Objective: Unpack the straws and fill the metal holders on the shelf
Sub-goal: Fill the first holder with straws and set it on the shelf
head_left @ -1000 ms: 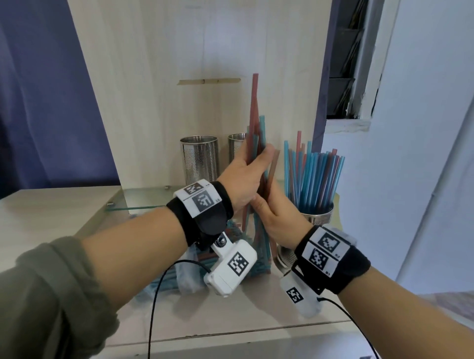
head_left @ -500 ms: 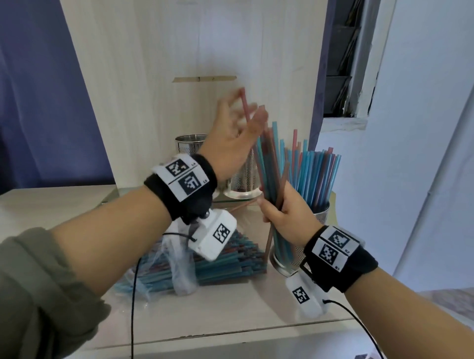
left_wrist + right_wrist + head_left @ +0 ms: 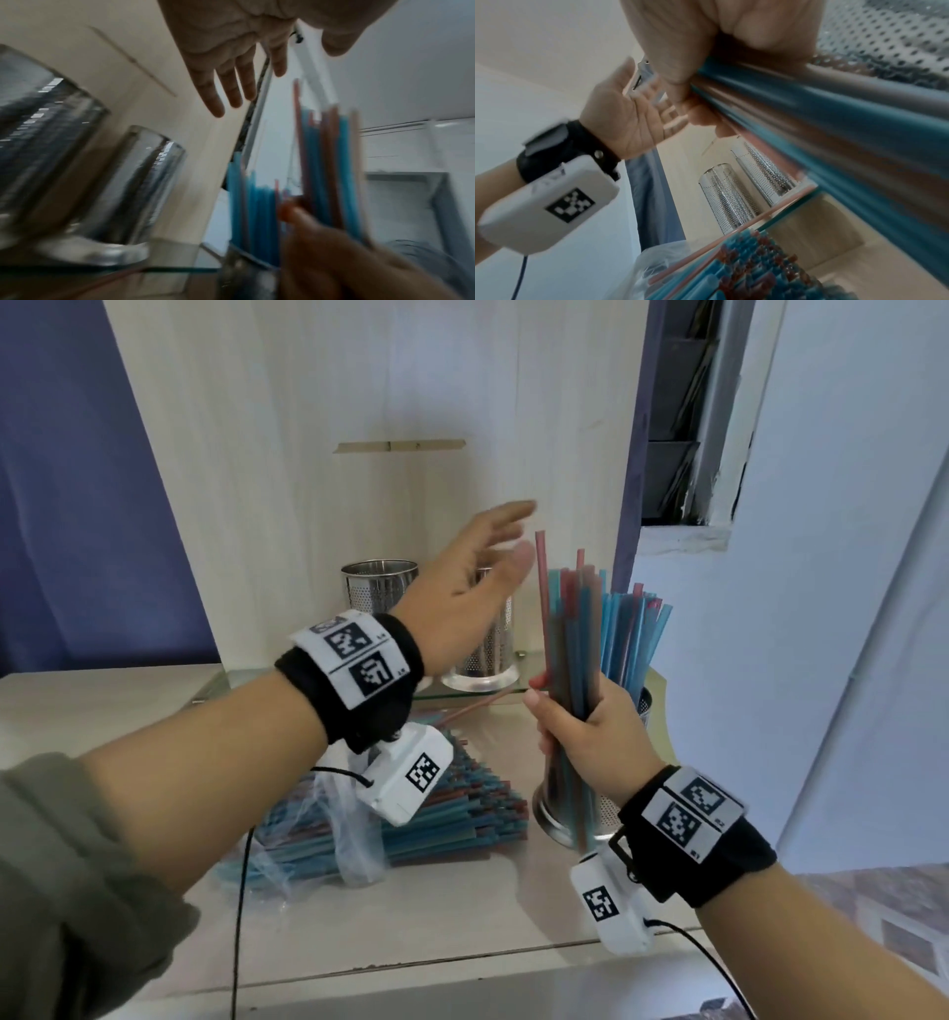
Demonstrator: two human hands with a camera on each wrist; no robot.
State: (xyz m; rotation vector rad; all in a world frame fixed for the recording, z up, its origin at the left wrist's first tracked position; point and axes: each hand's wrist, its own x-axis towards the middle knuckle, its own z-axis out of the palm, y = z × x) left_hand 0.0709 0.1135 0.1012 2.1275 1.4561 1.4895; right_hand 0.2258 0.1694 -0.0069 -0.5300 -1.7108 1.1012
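Note:
My right hand (image 3: pixel 585 737) grips an upright bundle of blue and red straws (image 3: pixel 572 629) in front of the full metal holder (image 3: pixel 570 814) on the counter. My left hand (image 3: pixel 477 588) is raised with straight fingers, just left of the straw tips, holding nothing. Two perforated metal holders (image 3: pixel 380 588) (image 3: pixel 488 654) stand empty on the glass shelf (image 3: pixel 241 677). An opened plastic pack of straws (image 3: pixel 411 824) lies on the counter under my left wrist. In the right wrist view the bundle (image 3: pixel 821 113) runs through my right hand's fingers (image 3: pixel 680 67). The left wrist view shows the left hand's spread fingers (image 3: pixel 231 85).
A wooden back panel (image 3: pixel 359 454) rises behind the shelf. One loose pink straw (image 3: pixel 477 706) lies on the counter beside the pack. A white wall (image 3: pixel 821 608) stands to the right. The counter's front edge (image 3: pixel 462 963) runs near my wrists.
My left hand let go of the straws, rose and spread its fingers. The right hand shifted right and now holds the bundle alone, more upright, by the full holder.

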